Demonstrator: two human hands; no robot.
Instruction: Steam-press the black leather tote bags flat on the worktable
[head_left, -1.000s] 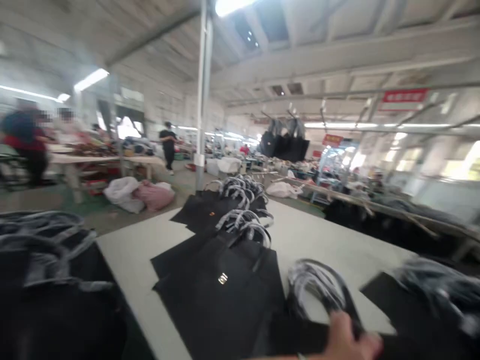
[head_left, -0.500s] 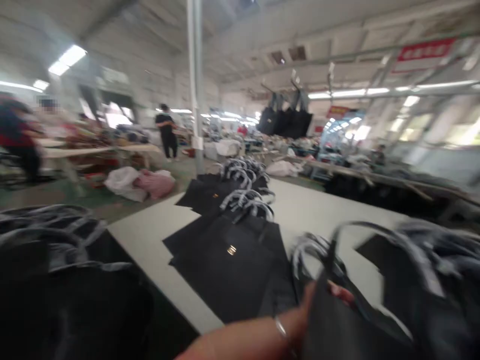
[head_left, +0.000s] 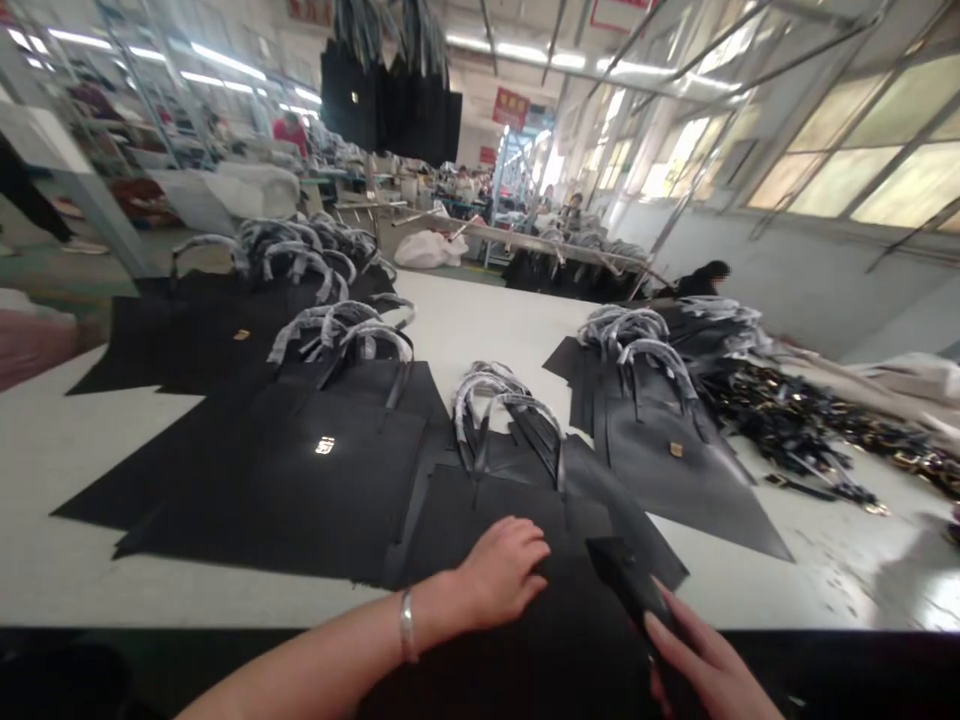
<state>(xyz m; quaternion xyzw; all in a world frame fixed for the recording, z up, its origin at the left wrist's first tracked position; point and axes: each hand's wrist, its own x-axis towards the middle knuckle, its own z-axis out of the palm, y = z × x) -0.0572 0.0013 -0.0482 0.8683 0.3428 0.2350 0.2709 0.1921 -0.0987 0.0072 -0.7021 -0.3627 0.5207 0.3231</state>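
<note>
A black tote bag with plastic-wrapped handles lies flat at the near edge of the white table. My left hand, with a silver bracelet at the wrist, rests fingers-down on its lower part, lightly curled. My right hand is at the bottom right, its fingers lying along a narrow black flap or strip at the bag's right side. Whether it grips that strip is unclear.
Stacks of black bags lie to the left, far left and right. A heap of dark straps with metal fittings covers the right side. More bags hang overhead. A person sits beyond the table.
The view swung right and down. The bag I was lifting half a second ago now lies flat on the table, my left hand on it, and my right hand has come into view.
</note>
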